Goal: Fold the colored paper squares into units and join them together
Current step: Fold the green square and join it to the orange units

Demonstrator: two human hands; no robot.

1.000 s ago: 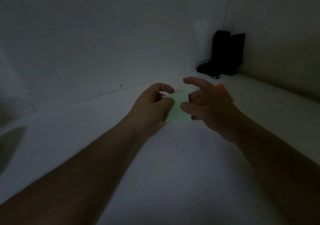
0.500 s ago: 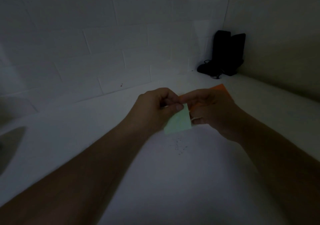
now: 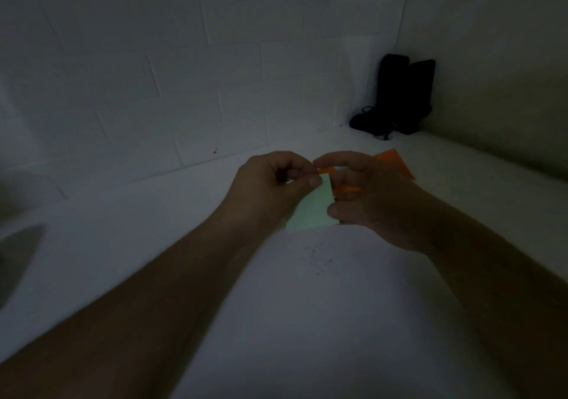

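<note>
Green paper (image 3: pixel 310 211), pale and folded, is sitting at the middle of the frame between both hands, its upper corner pinched under the left hand's (image 3: pixel 270 189) thumb and curled fingers. The right hand (image 3: pixel 368 195) is curling around its right edge, thumb pressing near the lower corner, and is also gripping a small orange paper (image 3: pixel 344 183), most of which is lying hidden behind the fingers. Another orange sheet (image 3: pixel 395 160) is peeking out past the right knuckles, partly covered; whether it is resting on the white surface (image 3: pixel 307 321) is hard to judge in the dim light. Dark specks (image 3: pixel 318 260) are dotting the surface just below the hands. A black object (image 3: pixel 396 97) is standing in the upper right corner against the tiled wall (image 3: pixel 153 76), too dark to identify. Open surface is spreading toward the lower frame between the forearms.
</note>
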